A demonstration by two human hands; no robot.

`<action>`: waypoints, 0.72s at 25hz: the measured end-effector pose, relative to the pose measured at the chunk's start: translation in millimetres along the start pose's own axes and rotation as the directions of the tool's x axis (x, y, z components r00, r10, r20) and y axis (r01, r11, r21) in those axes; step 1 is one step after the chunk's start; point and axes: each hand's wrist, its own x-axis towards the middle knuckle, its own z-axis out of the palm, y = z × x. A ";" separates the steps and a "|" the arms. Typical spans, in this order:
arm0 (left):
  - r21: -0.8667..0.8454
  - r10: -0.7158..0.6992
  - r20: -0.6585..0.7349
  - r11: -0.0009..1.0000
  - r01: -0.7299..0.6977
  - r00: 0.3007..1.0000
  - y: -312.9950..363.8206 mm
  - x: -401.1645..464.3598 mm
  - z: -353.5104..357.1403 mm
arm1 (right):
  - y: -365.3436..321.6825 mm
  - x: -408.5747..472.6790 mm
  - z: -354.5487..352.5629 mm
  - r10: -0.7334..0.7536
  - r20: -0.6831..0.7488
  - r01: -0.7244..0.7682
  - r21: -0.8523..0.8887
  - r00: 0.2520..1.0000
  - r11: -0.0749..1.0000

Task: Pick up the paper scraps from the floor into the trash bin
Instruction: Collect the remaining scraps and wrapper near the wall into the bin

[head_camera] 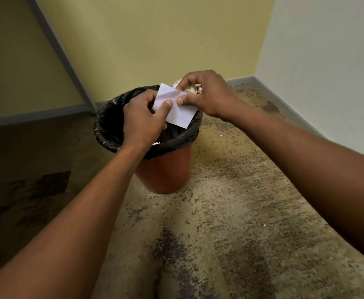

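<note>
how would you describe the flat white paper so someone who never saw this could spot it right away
Find the red-brown trash bin lined with a black bag, standing on the speckled floor near the yellow wall. Just above its open mouth, the left hand and right hand pinch one flat white paper. It is smooth and rectangular, unlike the crumpled scraps bunched in the right hand.
</note>
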 end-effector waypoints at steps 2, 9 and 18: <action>0.061 -0.017 -0.023 0.998 0.019 1.000 -15.8 1.2 -12.2 | -0.5 3.6 18.4 0.017 0.023 -0.016 -0.044 1.000 0.999; 0.293 -0.049 -0.004 0.955 0.048 0.999 -55.0 -10.9 -25.7 | 9.2 -7.3 53.1 0.009 0.120 0.013 -0.177 0.993 0.984; 0.324 -0.133 0.037 0.939 0.114 0.990 -53.5 -14.0 -26.9 | 3.5 -20.8 47.4 0.014 0.166 0.016 -0.182 0.986 0.983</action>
